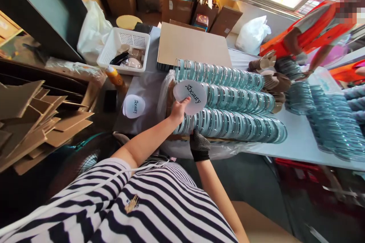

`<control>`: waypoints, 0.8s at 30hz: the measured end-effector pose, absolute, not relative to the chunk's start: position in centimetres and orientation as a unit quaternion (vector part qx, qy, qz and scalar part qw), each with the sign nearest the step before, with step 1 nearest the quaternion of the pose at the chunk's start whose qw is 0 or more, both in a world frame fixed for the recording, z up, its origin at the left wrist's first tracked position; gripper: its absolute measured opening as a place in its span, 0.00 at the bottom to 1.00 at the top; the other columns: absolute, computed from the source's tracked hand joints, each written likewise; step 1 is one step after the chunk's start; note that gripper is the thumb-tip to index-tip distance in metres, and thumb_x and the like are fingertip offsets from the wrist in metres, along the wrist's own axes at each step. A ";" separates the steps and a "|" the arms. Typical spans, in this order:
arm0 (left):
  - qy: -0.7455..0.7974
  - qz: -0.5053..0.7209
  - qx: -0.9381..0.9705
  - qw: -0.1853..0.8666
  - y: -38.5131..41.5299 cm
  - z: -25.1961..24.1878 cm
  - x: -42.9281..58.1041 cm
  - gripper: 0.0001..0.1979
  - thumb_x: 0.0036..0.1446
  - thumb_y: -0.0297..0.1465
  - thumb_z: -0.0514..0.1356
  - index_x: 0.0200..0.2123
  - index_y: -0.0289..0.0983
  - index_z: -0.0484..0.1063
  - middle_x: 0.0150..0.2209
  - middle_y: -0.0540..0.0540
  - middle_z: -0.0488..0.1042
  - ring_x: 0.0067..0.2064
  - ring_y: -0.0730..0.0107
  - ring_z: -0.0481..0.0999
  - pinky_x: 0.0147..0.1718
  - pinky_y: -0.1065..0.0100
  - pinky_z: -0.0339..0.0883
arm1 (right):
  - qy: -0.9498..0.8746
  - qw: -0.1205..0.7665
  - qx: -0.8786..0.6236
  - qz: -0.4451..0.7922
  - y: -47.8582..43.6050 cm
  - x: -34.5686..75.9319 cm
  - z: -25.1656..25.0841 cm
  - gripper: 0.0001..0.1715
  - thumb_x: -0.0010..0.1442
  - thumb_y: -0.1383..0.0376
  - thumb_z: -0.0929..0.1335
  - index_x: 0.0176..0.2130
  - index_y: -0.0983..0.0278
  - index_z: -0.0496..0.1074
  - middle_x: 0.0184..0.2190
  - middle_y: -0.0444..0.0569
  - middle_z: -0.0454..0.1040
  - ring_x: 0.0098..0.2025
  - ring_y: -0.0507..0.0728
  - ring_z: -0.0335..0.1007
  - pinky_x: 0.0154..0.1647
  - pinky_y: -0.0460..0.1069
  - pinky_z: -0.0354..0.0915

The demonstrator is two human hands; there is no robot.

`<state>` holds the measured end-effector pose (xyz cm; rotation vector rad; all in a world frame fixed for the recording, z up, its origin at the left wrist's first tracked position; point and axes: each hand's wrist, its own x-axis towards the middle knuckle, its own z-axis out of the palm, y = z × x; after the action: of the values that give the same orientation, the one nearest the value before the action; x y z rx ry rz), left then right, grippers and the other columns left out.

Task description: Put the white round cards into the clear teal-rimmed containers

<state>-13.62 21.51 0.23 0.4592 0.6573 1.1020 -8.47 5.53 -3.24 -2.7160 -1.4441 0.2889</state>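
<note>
My left hand [178,111] is bare and closed on a white round card [190,97] printed with "beauty" lettering. The thumb presses on the card's face, and the card covers the left ends of the clear container rows behind it. My right hand [199,145] wears a dark dotted glove. Its curled fingers grip the near edge of a clear round container in the front row [236,124], though the fingertips are partly hidden. Two more rows lie beyond it, a middle row [239,98] and a back row [219,73], all standing on edge side by side.
More white round cards [134,106] lie on the table at left. Behind them stand a white basket [124,66] with small items and an orange bottle [114,76]. Flat cardboard [195,43] lies behind the rows. A co-worker in orange [310,30] handles stacked containers [296,97] at right.
</note>
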 end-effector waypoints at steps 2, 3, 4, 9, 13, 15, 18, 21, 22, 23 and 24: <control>0.305 0.511 0.209 0.776 21.5 0.2 -13.7 0.16 0.39 0.34 0.74 0.33 0.35 0.78 0.37 0.43 0.81 0.51 0.55 0.77 0.56 0.56 0.66 | -0.476 0.032 -0.869 0.129 5.6 -8.3 -2.7 0.17 0.67 0.64 0.60 0.46 0.63 0.75 0.36 0.53 0.79 0.33 0.54 0.71 0.30 0.47 0.52; 0.306 0.512 0.206 0.776 21.5 0.1 -13.7 0.16 0.39 0.33 0.74 0.33 0.35 0.78 0.37 0.43 0.81 0.51 0.55 0.77 0.56 0.56 0.66 | -0.476 0.046 -0.866 0.144 5.6 -8.1 -2.3 0.17 0.68 0.64 0.60 0.45 0.62 0.76 0.35 0.52 0.79 0.33 0.54 0.72 0.30 0.46 0.52; 0.307 0.513 0.202 0.776 21.5 0.1 -13.7 0.16 0.39 0.33 0.74 0.33 0.35 0.78 0.37 0.43 0.82 0.51 0.55 0.77 0.55 0.56 0.66 | -0.474 0.062 -0.866 0.149 5.6 -8.0 -1.9 0.17 0.68 0.63 0.59 0.44 0.62 0.76 0.35 0.50 0.79 0.34 0.53 0.72 0.30 0.46 0.53; 0.302 0.513 0.179 0.783 21.8 0.1 -13.9 0.17 0.39 0.33 0.74 0.34 0.36 0.77 0.37 0.44 0.81 0.51 0.56 0.77 0.54 0.57 0.66 | -0.469 0.059 -0.878 0.077 6.4 -7.8 -1.1 0.20 0.70 0.61 0.58 0.43 0.65 0.75 0.35 0.54 0.78 0.32 0.53 0.70 0.31 0.46 0.53; 0.300 0.520 0.174 0.780 21.9 0.2 -14.1 0.17 0.39 0.34 0.74 0.34 0.36 0.77 0.37 0.44 0.81 0.51 0.57 0.76 0.54 0.57 0.66 | -0.463 0.130 -0.858 0.181 6.6 -7.8 -1.4 0.17 0.66 0.63 0.60 0.42 0.65 0.75 0.32 0.54 0.77 0.31 0.54 0.70 0.32 0.46 0.58; 0.307 0.528 0.186 0.770 21.7 0.1 -14.0 0.17 0.40 0.35 0.74 0.35 0.36 0.78 0.37 0.44 0.81 0.51 0.57 0.77 0.55 0.58 0.66 | -0.459 0.191 -0.817 0.291 6.3 -7.5 -1.4 0.19 0.64 0.61 0.59 0.47 0.65 0.73 0.27 0.50 0.75 0.26 0.54 0.69 0.29 0.46 0.61; 0.331 0.534 0.199 0.752 21.3 -0.4 -13.4 0.16 0.41 0.36 0.74 0.34 0.36 0.78 0.36 0.44 0.81 0.50 0.56 0.77 0.55 0.57 0.66 | -0.452 0.236 -0.780 0.363 6.1 -6.5 -0.8 0.25 0.64 0.55 0.58 0.47 0.67 0.73 0.22 0.48 0.73 0.22 0.54 0.67 0.26 0.47 0.64; 0.357 0.524 0.226 0.740 20.9 -0.7 -12.9 0.13 0.41 0.35 0.73 0.31 0.37 0.79 0.35 0.44 0.81 0.49 0.54 0.78 0.55 0.56 0.66 | -0.442 0.282 -0.823 0.217 7.2 -5.1 0.6 0.28 0.63 0.52 0.59 0.49 0.68 0.72 0.36 0.57 0.77 0.36 0.59 0.74 0.39 0.52 0.69; 0.356 0.520 0.239 0.739 20.7 -0.7 -12.9 0.13 0.41 0.34 0.73 0.32 0.37 0.79 0.35 0.44 0.81 0.49 0.54 0.78 0.55 0.57 0.66 | -0.448 0.301 -0.831 0.137 7.7 -4.7 1.2 0.30 0.64 0.52 0.59 0.54 0.68 0.69 0.45 0.60 0.76 0.45 0.61 0.73 0.46 0.54 0.69; 0.352 0.516 0.253 0.739 20.6 -0.7 -13.0 0.13 0.41 0.34 0.73 0.32 0.37 0.80 0.34 0.44 0.81 0.48 0.54 0.78 0.54 0.57 0.66 | -0.459 0.318 -0.827 0.066 8.4 -4.3 1.9 0.33 0.64 0.52 0.59 0.59 0.69 0.65 0.53 0.63 0.72 0.53 0.62 0.70 0.53 0.57 0.66; 0.346 0.511 0.266 0.740 20.4 -0.5 -13.2 0.13 0.41 0.34 0.73 0.32 0.37 0.80 0.34 0.44 0.81 0.47 0.53 0.79 0.54 0.57 0.66 | -0.475 0.325 -0.818 0.006 8.9 -4.1 2.4 0.35 0.64 0.52 0.59 0.62 0.70 0.61 0.58 0.64 0.68 0.59 0.63 0.65 0.58 0.58 0.63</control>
<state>-13.15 20.40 -0.54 0.5841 0.7597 1.1208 -4.12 8.92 2.44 -2.1432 -1.2447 0.0164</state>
